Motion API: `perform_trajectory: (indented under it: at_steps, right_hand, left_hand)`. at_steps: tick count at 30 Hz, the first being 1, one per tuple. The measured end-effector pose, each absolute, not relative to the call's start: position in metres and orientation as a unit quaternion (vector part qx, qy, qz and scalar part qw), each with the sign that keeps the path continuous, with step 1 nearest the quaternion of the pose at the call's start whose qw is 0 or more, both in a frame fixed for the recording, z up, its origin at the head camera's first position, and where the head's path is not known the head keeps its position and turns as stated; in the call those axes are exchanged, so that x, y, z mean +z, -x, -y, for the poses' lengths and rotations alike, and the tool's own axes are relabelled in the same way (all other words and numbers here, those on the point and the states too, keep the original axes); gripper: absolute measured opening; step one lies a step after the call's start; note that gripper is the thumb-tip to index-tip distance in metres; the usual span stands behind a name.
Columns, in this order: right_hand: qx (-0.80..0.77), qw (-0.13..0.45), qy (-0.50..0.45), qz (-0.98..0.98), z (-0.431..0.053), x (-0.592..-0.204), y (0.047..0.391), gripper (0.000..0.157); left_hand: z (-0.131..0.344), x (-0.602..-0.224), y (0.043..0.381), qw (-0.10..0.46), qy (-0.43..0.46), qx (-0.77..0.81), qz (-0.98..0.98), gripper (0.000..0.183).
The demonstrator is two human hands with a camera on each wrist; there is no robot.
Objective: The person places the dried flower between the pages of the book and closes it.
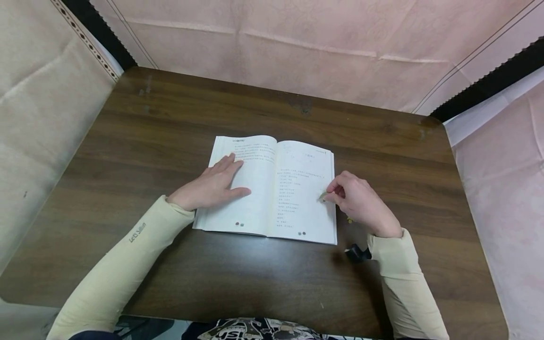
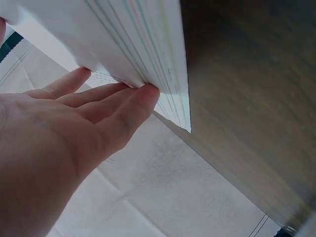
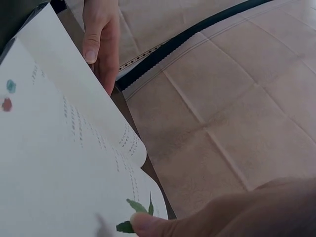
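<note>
Fingers (image 1: 340, 180) of the right hand (image 1: 363, 203) pinch a sprig (image 3: 126, 227) near the right edge of the mid-frame book (image 1: 257, 203); left hand (image 1: 212, 185) lies spread on it, desk (image 1: 382, 146) surrounding.

I'm seeing a screened-off nook: wood-grain surface (image 1: 170, 127), creased pinkish sheeting (image 1: 297, 38) walling its far, left and right sides, serrated black strips (image 1: 488, 87) at both far corners. Can't tell from my views whether home, office or lab.
</note>
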State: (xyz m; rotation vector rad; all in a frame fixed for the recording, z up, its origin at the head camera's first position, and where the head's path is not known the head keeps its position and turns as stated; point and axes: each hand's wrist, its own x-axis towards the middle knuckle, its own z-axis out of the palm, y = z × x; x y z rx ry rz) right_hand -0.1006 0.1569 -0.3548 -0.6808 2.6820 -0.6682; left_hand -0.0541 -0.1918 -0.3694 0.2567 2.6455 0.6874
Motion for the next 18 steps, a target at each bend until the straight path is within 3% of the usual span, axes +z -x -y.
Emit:
perform_trajectory:
  at_steps: [18]
  right_hand:
    - [-0.225,0.148,0.241,-0.932,-0.143,-0.358,0.104,0.011]
  left_hand:
    - [0.193,-0.372,0.054,0.194,-0.093,0.251,-0.944,0.087]
